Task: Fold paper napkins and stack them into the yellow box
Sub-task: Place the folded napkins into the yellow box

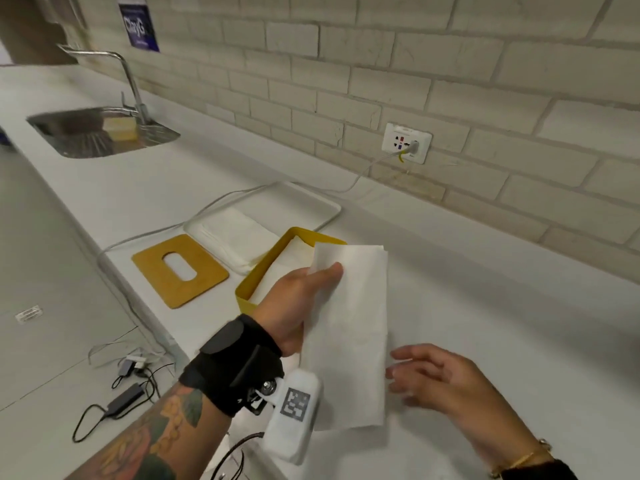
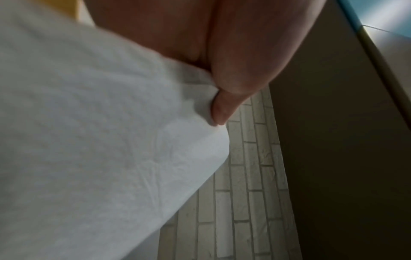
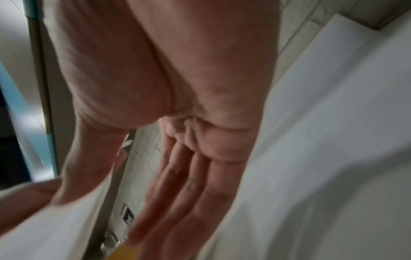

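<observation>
A long folded white napkin (image 1: 349, 337) is lifted off the counter by my left hand (image 1: 304, 299), thumb on top near its far end and fingers hidden beneath. The left wrist view shows the napkin (image 2: 100, 140) filling the frame, with a fingertip (image 2: 222, 112) pressed into its edge. My right hand (image 1: 426, 379) hovers just right of the napkin's near half, fingers straight and spread, holding nothing. In the right wrist view the fingers (image 3: 177, 193) are extended. The yellow box (image 1: 254, 282) sits behind the left hand with folded napkins (image 1: 294, 252) inside.
A white tray (image 1: 311, 206) with a stack of unfolded napkins (image 1: 232, 233) lies behind the box. The wooden slotted lid (image 1: 180, 270) lies left of it. A sink (image 1: 100, 131) is far left. A cable (image 1: 363, 171) runs from the wall socket (image 1: 407, 143). Counter edge runs at left.
</observation>
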The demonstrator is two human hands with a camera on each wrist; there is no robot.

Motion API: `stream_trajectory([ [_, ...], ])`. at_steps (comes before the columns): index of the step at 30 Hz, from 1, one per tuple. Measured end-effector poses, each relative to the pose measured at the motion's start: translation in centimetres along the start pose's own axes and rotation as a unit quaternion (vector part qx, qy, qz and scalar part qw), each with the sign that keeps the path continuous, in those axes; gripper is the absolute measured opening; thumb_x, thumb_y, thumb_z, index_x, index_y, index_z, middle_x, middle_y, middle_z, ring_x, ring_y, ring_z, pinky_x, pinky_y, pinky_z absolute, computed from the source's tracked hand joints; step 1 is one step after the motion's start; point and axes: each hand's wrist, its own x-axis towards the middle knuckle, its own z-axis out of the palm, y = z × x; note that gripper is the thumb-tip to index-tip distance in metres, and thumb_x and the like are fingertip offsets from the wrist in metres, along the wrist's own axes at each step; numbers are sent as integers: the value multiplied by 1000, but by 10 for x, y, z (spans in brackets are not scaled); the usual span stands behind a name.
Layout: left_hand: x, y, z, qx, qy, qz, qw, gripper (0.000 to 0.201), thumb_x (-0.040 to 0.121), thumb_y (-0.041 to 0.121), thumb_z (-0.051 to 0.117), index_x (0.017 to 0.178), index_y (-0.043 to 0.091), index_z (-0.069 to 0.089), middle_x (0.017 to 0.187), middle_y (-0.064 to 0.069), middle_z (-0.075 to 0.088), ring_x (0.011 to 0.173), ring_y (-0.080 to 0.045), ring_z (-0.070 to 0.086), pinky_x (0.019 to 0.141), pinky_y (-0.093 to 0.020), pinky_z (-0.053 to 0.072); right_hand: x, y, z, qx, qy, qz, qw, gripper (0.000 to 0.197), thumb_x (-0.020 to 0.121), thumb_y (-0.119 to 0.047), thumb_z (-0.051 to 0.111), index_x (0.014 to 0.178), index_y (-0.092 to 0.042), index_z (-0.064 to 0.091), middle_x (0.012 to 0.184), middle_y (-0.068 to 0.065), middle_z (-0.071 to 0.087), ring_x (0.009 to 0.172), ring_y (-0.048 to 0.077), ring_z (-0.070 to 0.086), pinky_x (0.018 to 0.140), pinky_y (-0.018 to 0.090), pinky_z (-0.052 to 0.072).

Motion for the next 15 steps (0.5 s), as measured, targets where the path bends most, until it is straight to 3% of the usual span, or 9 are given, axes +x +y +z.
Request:
stream_trajectory([
  [3, -5, -1, -8, 23, -10, -8, 1000, 34, 102, 27, 55, 118, 0, 66, 109, -21, 73, 91, -30, 71, 82, -39, 60, 17, -40, 9, 62, 43, -75, 994, 36, 80, -30, 75, 111, -12, 73, 101, 7, 79, 93, 22, 75, 84, 39, 57],
  [7, -1, 9, -20, 23, -52, -5, 998, 33, 104, 25, 52, 122, 1, 66, 115, -18, 74, 98, -28, 73, 84, -35, 61, 60, -75, 29, 68, 57, -104, 991, 22, 87, -16, 76, 104, -2, 73, 89, 7, 76, 71, 18, 64, 61, 28, 46],
  [11, 9, 27, -50, 77, -88, 33, 993, 37, 96, 17, 68, 133, 16, 60, 121, -11, 73, 110, -29, 71, 93, -42, 58, 109, -98, 45, 94, 101, -106, 985, 14, 89, -12, 75, 98, -1, 73, 81, 9, 71, 64, 16, 58, 51, 24, 42],
  [13, 13, 37, -72, 137, -45, 37, 989, 55, 89, 8, 75, 135, 27, 53, 110, -4, 77, 101, -24, 74, 86, -42, 61, 135, -106, 54, 91, 146, -101, 980, 11, 89, -11, 76, 95, -2, 74, 78, 8, 68, 60, 14, 54, 52, 24, 41],
  [15, 19, 43, -96, 206, 18, 48, 977, 71, 83, 7, 81, 140, 34, 47, 94, 1, 75, 84, -17, 74, 70, -32, 61, 163, -109, 62, 29, 192, -94, 977, 6, 86, -14, 79, 87, -10, 74, 73, 1, 65, 59, 12, 52, 57, 25, 43],
])
